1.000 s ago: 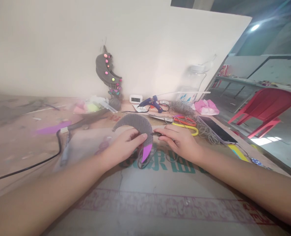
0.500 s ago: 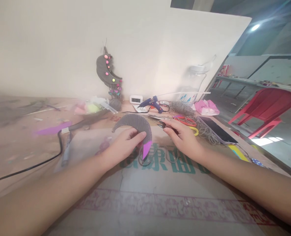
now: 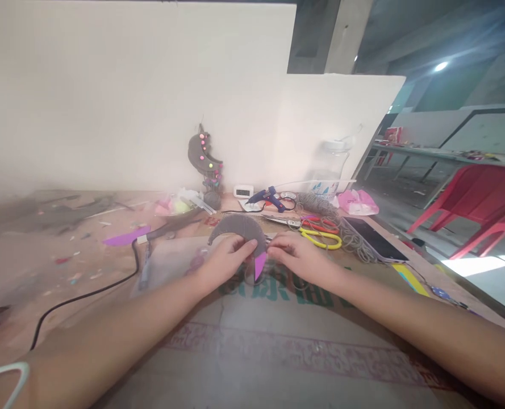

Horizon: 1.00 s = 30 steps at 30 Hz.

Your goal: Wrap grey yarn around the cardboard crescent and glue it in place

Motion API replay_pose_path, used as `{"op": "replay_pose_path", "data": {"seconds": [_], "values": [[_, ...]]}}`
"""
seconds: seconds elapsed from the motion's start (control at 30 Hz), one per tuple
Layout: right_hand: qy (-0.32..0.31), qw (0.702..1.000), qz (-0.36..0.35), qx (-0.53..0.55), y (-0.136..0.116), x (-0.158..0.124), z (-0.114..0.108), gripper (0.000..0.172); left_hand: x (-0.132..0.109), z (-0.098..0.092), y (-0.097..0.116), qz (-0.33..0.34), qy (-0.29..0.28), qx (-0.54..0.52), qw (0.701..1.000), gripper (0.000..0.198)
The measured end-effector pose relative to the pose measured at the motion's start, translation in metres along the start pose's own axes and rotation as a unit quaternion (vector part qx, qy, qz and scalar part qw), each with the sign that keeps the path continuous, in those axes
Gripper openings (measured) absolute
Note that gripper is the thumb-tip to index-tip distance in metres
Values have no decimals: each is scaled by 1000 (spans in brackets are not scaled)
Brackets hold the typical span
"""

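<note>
Head view: a purple strip (image 3: 126, 236) lies on the surface (image 3: 101, 264) at nine o'clock from the grey yarn-wrapped crescent (image 3: 242, 224). The left hand (image 3: 223, 261) pinches that crescent from seven o'clock, thumb laid over its right limb. Its bare purple tip (image 3: 259, 264) points to about six o'clock, just below the thumb. At three o'clock, the right hand's (image 3: 298, 258) fingers are drawn nearly together by the crescent's outer edge; what they grip, I cannot tell. Scissors (image 3: 321, 239) lie at two o'clock from that hand.

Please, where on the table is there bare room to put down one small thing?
The printed sheet looks free between the forearms, nearer than the purple-tipped crescent. Beyond that, it is crowded: glue gun, scissors, yarn, phone.
</note>
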State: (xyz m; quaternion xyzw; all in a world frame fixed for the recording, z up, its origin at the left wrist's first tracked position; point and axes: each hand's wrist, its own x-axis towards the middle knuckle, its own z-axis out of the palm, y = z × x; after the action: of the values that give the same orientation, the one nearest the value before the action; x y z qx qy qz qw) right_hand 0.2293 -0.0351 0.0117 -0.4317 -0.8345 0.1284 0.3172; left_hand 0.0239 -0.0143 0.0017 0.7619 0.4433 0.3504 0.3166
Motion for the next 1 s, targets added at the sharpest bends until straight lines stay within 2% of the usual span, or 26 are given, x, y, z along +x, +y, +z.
{"op": "replay_pose_path", "data": {"seconds": [0.17, 0.33, 0.43, 0.53, 0.63, 0.77, 0.87, 1.0], "values": [[-56, 989, 73, 114, -9, 1, 9, 26, -1, 1, 0, 25, 5, 27, 999, 50], [-85, 982, 81, 148, -5, 0, 8, 30, -1, -2, 0, -50, -21, -72, 996, 55], [-57, 991, 61, 105, 1, 3, -3, 33, 0, -2, -4, -87, -4, -75, 993, 55], [7, 996, 74, 39, 12, 12, -20, 34, 1, 0, -7, -104, -8, -81, 991, 55], [49, 993, 99, -43, 31, 29, -38, 27, 2, 0, -8, -119, -15, -84, 989, 56], [35, 985, 132, -110, 66, 68, -50, 34, 2, -1, -7, -141, -16, -89, 986, 55], [2, 976, 182, -118, 93, 100, -47, 43, 2, -1, -6, -150, -8, -80, 985, 55], [-33, 967, 227, -115, 116, 130, -28, 39, 3, 0, -9, -149, -8, -71, 986, 55]]}}
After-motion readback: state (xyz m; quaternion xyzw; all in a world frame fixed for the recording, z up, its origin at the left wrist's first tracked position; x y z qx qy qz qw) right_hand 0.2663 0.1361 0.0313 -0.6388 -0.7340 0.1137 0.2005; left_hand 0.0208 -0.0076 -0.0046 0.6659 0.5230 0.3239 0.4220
